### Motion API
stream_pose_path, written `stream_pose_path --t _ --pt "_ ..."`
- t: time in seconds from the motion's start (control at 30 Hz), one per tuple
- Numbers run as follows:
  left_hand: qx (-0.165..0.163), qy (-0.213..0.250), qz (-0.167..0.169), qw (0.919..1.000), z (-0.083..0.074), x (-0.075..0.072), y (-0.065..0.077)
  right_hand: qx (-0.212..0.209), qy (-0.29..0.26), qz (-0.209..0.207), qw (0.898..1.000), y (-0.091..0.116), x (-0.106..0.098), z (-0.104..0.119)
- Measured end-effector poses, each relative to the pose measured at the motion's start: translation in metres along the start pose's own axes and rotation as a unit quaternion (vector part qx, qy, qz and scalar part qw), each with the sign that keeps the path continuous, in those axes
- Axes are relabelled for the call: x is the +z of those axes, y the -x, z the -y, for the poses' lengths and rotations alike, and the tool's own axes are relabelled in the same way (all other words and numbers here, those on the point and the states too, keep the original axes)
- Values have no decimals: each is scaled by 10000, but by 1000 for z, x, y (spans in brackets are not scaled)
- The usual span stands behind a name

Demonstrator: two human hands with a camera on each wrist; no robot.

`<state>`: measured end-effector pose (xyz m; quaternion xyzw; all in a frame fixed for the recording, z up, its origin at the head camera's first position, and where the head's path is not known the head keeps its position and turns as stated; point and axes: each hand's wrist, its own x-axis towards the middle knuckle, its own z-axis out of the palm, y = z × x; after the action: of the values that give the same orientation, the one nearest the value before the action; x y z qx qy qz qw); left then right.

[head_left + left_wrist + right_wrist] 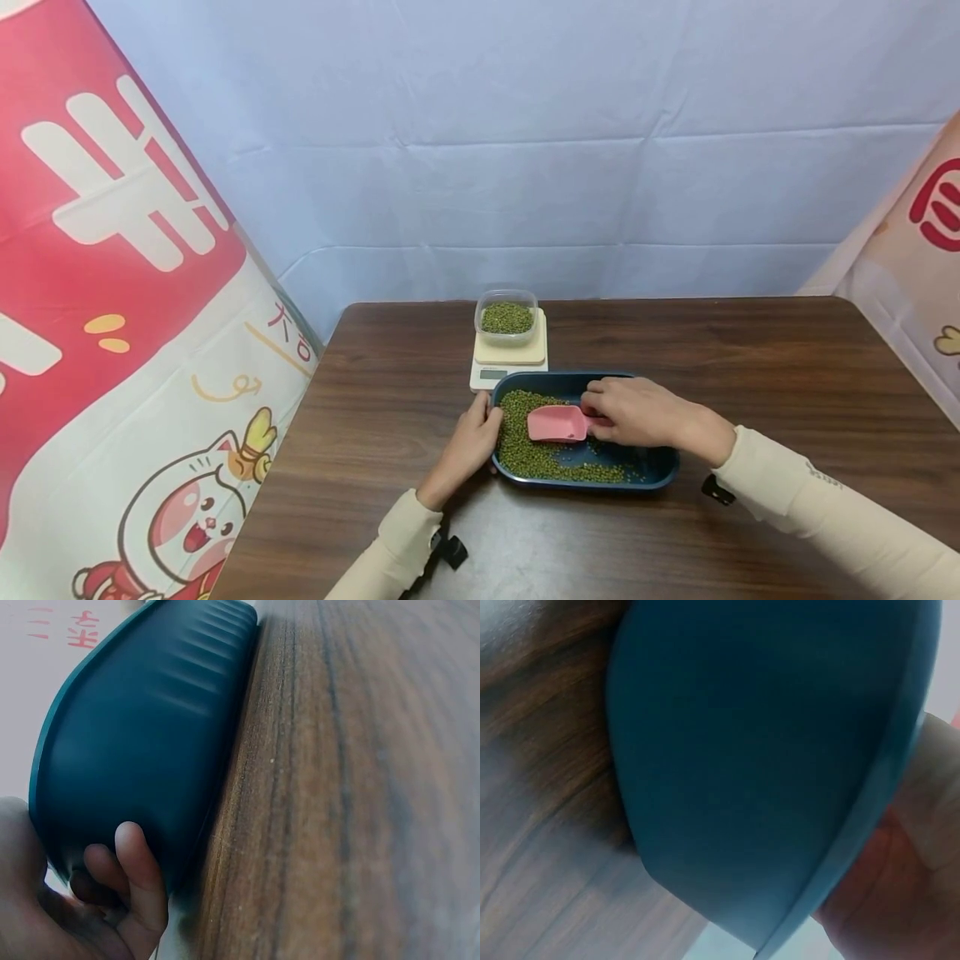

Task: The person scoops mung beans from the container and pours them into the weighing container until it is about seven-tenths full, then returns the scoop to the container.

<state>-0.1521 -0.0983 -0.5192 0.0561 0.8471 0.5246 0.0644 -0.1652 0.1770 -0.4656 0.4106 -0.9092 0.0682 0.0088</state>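
Note:
A dark blue tray (585,484) holds green mung beans (517,454), heaped mostly toward its left side. My right hand (637,410) reaches over the tray and grips the handle of a pink scoop (558,422). That scoop lies low among the beans, its mouth facing left. At the tray's left end my left hand (468,442) holds the rim. The left wrist view shows fingers (139,870) curled against the tray's outer wall (127,750). From the right wrist the tray wall (765,750) hides the scoop and most of the hand.
Behind the tray stands a white kitchen scale (491,375) with a cream platform. On it sits a clear plastic container (507,338) of mung beans. The wooden table (750,358) extends to both sides, with a pale cloth backdrop (525,192) behind it.

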Motion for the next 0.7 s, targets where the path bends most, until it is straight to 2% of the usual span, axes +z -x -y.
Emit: stream_pose_path --t 0.37,0.7 --pt "-41 -6 37 10000 -2 -1 1 309 -136 -98 9994 6 -7 1" --pt "-33 21 47 10000 -2 -1 1 969 -507 -146 9939 18 -12 -3"
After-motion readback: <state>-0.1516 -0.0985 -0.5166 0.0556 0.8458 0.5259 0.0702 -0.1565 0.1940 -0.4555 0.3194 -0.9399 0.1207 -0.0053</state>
